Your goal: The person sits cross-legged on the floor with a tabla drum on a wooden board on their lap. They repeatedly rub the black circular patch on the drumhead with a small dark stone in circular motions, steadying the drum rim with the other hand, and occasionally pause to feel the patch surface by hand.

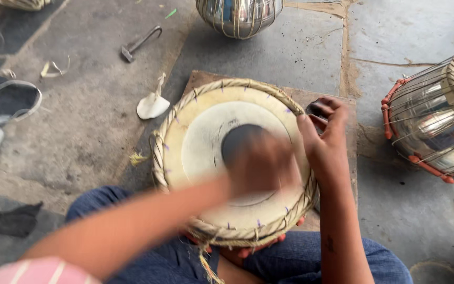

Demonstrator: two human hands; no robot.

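Note:
A round drum (200, 142) with a pale skin, a dark centre patch and a braided rim stands between my knees on a wooden board (350, 158). My left hand (258, 165) is over the dark patch in the middle of the skin; it is heavily blurred, so I cannot see its fingers or anything in it. My right hand (324, 139) grips the drum's right rim, thumb on the skin side and fingers curled over the outside by a small dark object (313, 109).
A shiny metal drum shell (239, 16) stands at the top. A second drum with red straps (437, 121) lies at the right. On the stone floor to the left are a hammer (140, 42), a white scrap (152, 105), a ring (14, 100) and a dark cloth (9, 221).

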